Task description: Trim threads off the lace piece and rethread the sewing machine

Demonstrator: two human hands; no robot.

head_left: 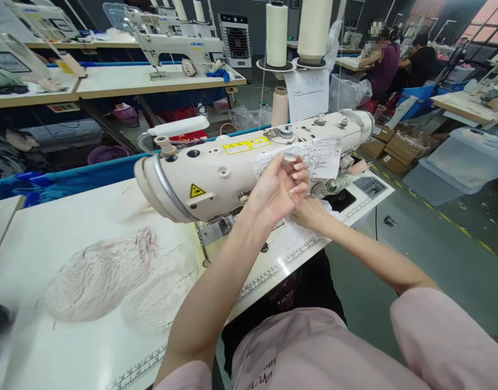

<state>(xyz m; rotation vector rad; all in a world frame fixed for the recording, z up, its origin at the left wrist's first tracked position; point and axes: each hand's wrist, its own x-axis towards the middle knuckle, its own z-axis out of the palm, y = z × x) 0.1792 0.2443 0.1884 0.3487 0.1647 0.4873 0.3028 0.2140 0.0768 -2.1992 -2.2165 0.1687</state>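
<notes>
The left hand (pixel 279 189) is raised beside the sewing machine (pixel 249 162), fingers curled, pinching something too small to identify. The right hand (pixel 312 214) rests beneath, grip hidden. The lace fabric (pixel 106 276) lies unsewn, left on the bench (pixel 50 238).

Right hand (pixel 309 212) half hidden behind left hand (pixel 278 189); lace pile (pixel 111 279) motion-blurred.

Pale pink short sleeves (pixel 447 330), bare forearms, long nails.

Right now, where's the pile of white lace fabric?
In the head view, the white lace fabric lies on the white table, left of the left hand and below the sewing machine's head end.
</notes>
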